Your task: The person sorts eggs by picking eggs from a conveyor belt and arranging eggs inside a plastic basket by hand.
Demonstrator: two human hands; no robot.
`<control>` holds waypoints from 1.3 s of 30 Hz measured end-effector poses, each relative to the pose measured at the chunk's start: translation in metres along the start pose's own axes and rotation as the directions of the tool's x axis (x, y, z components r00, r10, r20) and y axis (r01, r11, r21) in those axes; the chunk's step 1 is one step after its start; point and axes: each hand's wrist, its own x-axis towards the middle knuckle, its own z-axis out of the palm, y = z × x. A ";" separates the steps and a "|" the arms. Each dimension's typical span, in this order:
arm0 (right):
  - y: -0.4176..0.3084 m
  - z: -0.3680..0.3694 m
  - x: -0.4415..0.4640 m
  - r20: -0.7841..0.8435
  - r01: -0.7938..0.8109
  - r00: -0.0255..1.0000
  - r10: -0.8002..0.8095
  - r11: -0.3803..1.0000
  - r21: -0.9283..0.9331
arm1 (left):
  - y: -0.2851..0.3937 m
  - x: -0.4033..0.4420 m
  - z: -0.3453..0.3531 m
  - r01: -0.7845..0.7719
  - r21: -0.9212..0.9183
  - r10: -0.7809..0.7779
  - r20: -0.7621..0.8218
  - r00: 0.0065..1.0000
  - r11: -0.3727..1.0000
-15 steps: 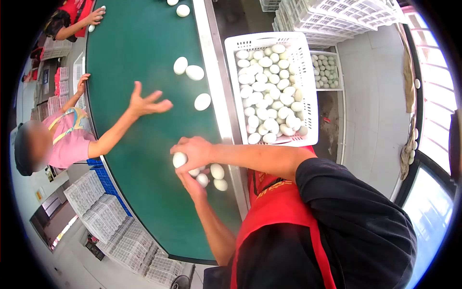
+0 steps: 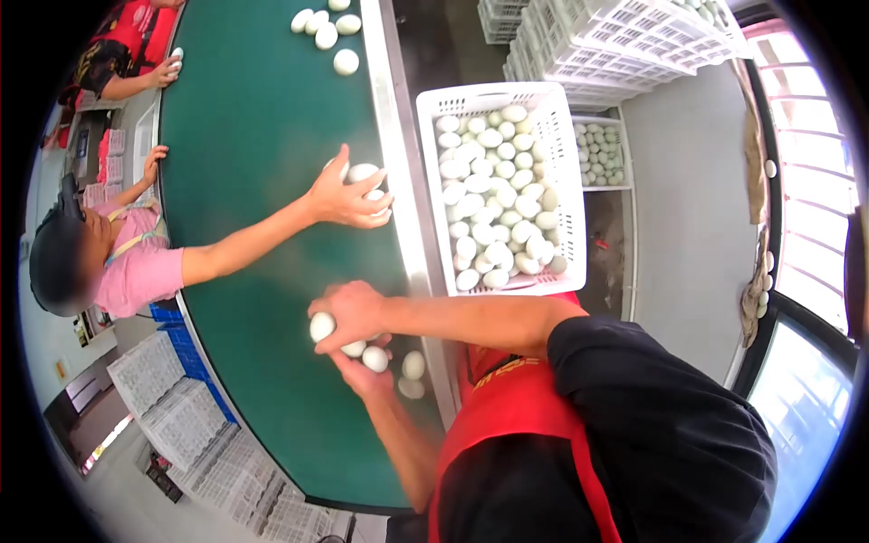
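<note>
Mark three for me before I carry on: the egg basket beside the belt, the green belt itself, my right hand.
Egg basket (image 2: 493, 94): head view, on its rim at the top.
Green belt (image 2: 262, 118): head view, bare surface.
Right hand (image 2: 351, 310): head view, back of the hand.

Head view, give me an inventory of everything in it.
Work surface: one, green, centre.
Loose eggs: six, white, surface's top end; two near the left hand; several under a co-worker's hand.
Nearer crate: one, white, right of surface, full of pale eggs, too many to count.
Second crate: one, white, behind it, holding eggs.
Stacked crates: many, white, upper right and lower left.
Co-workers: at least two, pink or red clothing, left.
Held eggs: at least three, white, in both hands.
Apron: one, red, wearer's torso.
Right hand, left hand: one each, bare, centre.
</note>
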 end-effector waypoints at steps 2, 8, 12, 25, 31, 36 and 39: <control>-0.013 -0.028 -0.010 -0.077 0.047 0.996 -0.044 0.998 0.038 | 0.014 -0.017 0.025 -0.071 0.004 0.071 0.033 0.997 0.997; -0.009 -0.151 -0.074 -0.521 0.206 0.836 -0.173 0.978 0.007 | -0.012 -0.009 0.123 -0.500 0.056 0.446 0.378 0.812 0.864; 0.065 -0.216 -0.112 -0.606 -0.086 0.757 0.243 0.957 0.277 | -0.041 0.001 0.235 -0.374 0.157 0.221 0.580 0.784 0.914; 0.286 -0.284 -0.005 -0.379 -0.399 0.851 0.364 0.917 -0.016 | -0.139 0.134 0.350 0.136 0.081 -0.158 0.413 0.897 0.987; 0.326 -0.294 0.013 -0.512 -0.478 0.758 0.404 0.878 -0.016 | -0.175 0.143 0.351 0.055 -0.086 -0.021 0.359 0.933 0.995; 0.332 -0.288 0.000 -0.485 -0.317 0.758 0.436 0.896 0.310 | -0.192 0.090 0.316 -0.525 0.115 0.488 0.244 0.838 0.843; 0.316 -0.283 -0.018 -0.521 -0.366 0.760 0.389 0.918 0.152 | -0.134 0.010 0.237 -0.541 0.057 0.485 0.371 0.792 0.839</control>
